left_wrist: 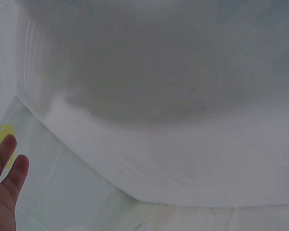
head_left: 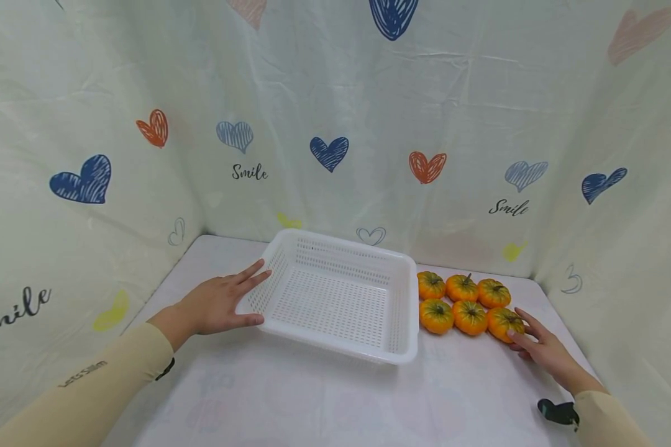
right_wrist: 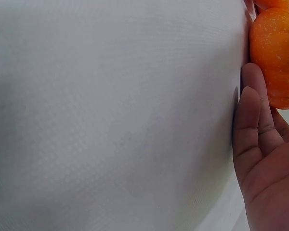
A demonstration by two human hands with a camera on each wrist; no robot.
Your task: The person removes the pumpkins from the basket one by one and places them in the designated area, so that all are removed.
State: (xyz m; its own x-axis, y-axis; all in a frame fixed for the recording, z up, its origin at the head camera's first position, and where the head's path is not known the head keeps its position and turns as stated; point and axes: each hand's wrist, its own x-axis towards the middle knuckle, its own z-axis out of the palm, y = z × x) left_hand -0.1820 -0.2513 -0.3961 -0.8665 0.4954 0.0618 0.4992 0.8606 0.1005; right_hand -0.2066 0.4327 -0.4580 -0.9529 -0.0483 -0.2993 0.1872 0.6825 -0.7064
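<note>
A white perforated plastic basket point(head_left: 335, 304) stands on the table, slightly turned, with nothing inside it. My left hand point(head_left: 218, 305) is at its left end, fingers spread and straight against the rim. In the left wrist view only some fingers of the left hand point(left_wrist: 7, 180) show. Several small orange pumpkins sit in two rows right of the basket. Around the front-right pumpkin point(head_left: 505, 324), my right hand point(head_left: 545, 349) has its thumb on the near side and a finger on the far side. The right wrist view shows fingers against that pumpkin point(right_wrist: 279, 55), still among the others.
The other pumpkins, such as the back-middle one point(head_left: 461, 288) and the front-left one point(head_left: 436, 316), lie close together by the basket's right wall. A white cloth covers the table point(head_left: 313, 397). Curtains printed with hearts point(head_left: 330, 154) enclose the back and sides.
</note>
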